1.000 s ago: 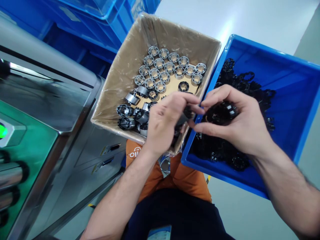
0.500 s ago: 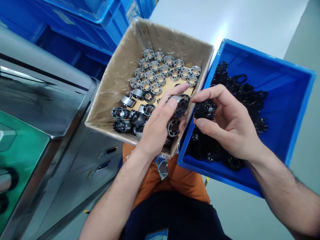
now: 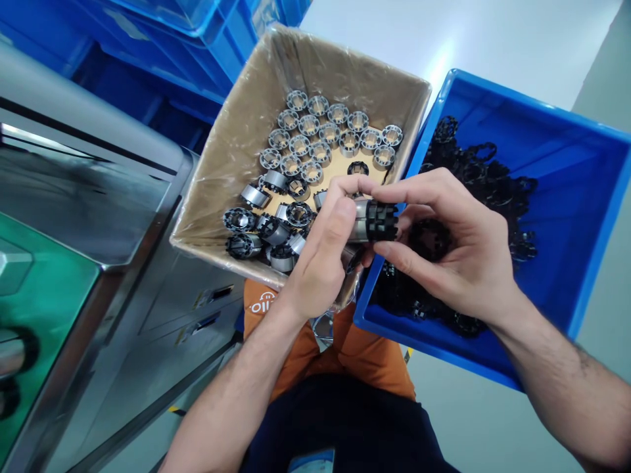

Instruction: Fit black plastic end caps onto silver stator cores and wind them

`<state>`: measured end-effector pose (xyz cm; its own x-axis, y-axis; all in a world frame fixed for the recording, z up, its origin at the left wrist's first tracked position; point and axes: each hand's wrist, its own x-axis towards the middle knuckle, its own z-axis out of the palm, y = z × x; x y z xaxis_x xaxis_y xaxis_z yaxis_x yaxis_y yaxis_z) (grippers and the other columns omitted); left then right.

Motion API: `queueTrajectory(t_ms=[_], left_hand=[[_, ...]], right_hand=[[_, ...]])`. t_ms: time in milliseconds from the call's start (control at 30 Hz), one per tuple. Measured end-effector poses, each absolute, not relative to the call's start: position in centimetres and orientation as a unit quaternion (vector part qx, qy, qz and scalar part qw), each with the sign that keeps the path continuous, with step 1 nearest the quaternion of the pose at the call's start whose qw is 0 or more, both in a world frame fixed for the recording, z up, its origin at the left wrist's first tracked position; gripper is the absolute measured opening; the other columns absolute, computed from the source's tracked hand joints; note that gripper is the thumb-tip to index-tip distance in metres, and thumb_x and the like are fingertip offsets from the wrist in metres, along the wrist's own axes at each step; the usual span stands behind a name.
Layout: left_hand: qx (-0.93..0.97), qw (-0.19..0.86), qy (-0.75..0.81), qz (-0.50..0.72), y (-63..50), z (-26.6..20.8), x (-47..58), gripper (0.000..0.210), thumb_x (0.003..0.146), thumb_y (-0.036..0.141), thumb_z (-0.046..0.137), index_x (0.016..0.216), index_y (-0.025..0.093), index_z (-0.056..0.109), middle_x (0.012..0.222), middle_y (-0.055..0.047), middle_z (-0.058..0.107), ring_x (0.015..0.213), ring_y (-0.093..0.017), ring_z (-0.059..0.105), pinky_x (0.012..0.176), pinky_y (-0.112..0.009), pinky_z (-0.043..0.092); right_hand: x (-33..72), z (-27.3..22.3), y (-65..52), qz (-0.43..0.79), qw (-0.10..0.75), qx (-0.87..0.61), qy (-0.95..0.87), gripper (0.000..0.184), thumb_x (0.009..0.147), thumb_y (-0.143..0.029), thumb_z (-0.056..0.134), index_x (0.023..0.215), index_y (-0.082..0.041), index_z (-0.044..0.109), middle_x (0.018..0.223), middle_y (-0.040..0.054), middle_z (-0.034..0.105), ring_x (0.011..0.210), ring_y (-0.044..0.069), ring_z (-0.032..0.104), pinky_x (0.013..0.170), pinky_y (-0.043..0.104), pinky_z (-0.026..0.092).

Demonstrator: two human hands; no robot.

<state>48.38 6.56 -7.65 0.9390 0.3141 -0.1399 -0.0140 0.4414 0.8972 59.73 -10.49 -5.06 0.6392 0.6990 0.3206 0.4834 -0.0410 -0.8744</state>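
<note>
My left hand point(image 3: 323, 253) is closed around a slotted metal ring point(image 3: 360, 220) above the right side of the carton. A black toothed plastic ring point(image 3: 382, 221) sits against the metal ring's right end, in line with it. My right hand point(image 3: 463, 246) grips this black ring between thumb and index finger. A second black plastic ring point(image 3: 428, 238) shows in the curl of my right hand; whether the palm holds it is unclear. Below my left fingers another ring part is mostly hidden.
The plastic-lined carton point(image 3: 211, 190) holds rows of bare metal rings point(image 3: 309, 125) and a loose heap of black-capped rings point(image 3: 273, 230). At right, a blue bin point(image 3: 557, 263) contains piled black plastic rings point(image 3: 493, 177). A metal machine point(image 3: 162, 276) stands left; blue crates point(image 3: 217, 52) behind.
My right hand has brought the black plastic ring leftward onto the end of the metal ring. My left hand has turned the metal ring so its end faces right.
</note>
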Motion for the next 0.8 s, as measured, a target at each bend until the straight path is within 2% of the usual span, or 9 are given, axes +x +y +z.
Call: queueTrajectory(t_ms=[100,200,367,533,667,800], left_hand=[[0.528,0.833,0.141,0.087,6.8,-7.5,48.3,0.052,0.122,0.078,0.072,0.134,0.028,0.077,0.089,-0.001,0.067,0.063,-0.015,0.061,0.054,-0.028,0.046],[0.534,0.832,0.131,0.075,7.1,-7.2,48.1,0.05,0.122,0.075,0.074,0.133,0.027,0.078,0.093,-0.002,0.07,0.066,-0.015,0.061,0.058,-0.029,0.05],[0.54,0.829,0.127,0.069,7.4,-7.0,47.9,0.049,0.124,0.074,0.071,0.135,0.027,0.08,0.09,-0.002,0.07,0.067,-0.016,0.061,0.061,-0.03,0.052],[0.542,0.831,0.107,0.065,7.5,-7.0,47.7,0.049,0.124,0.074,0.072,0.141,0.029,0.081,0.097,-0.002,0.071,0.066,-0.014,0.06,0.059,-0.029,0.049],[0.552,0.828,0.088,0.038,8.0,-7.5,47.6,0.044,0.117,0.065,0.087,0.143,0.03,0.079,0.085,0.001,0.064,0.063,-0.014,0.058,0.057,-0.027,0.046],[0.531,0.843,0.086,-0.021,8.4,-7.8,48.0,0.051,0.119,0.071,0.078,0.141,0.026,0.077,0.088,-0.001,0.072,0.054,-0.014,0.06,0.048,-0.029,0.042]], right_hand=[[59.9,-5.1,-10.6,0.096,0.543,-0.724,-0.415,0.047,0.102,-0.031,0.1,0.147,-0.044,0.092,0.127,0.0071,0.086,0.093,0.029,0.077,0.093,0.055,0.079],[59.9,-5.1,-10.7,0.094,0.549,-0.716,-0.421,0.049,0.102,-0.028,0.101,0.148,-0.044,0.093,0.124,0.0065,0.086,0.095,0.029,0.077,0.091,0.053,0.078],[59.6,-4.8,-10.7,0.102,0.561,-0.713,-0.408,0.053,0.099,-0.031,0.109,0.149,-0.042,0.094,0.107,0.0022,0.083,0.089,0.025,0.077,0.09,0.05,0.077],[59.2,-4.8,-10.8,0.096,0.558,-0.713,-0.414,0.053,0.098,-0.033,0.111,0.147,-0.043,0.094,0.11,0.0013,0.084,0.093,0.024,0.079,0.089,0.045,0.077],[59.7,-5.0,-11.0,0.132,0.57,-0.706,-0.4,0.054,0.099,-0.04,0.111,0.15,-0.043,0.094,0.11,0.0004,0.089,0.092,0.023,0.081,0.093,0.044,0.078],[60.6,-4.2,-11.1,0.231,0.575,-0.694,-0.366,0.047,0.1,-0.045,0.11,0.145,-0.038,0.097,0.103,-0.0003,0.091,0.087,0.022,0.085,0.09,0.041,0.078]])
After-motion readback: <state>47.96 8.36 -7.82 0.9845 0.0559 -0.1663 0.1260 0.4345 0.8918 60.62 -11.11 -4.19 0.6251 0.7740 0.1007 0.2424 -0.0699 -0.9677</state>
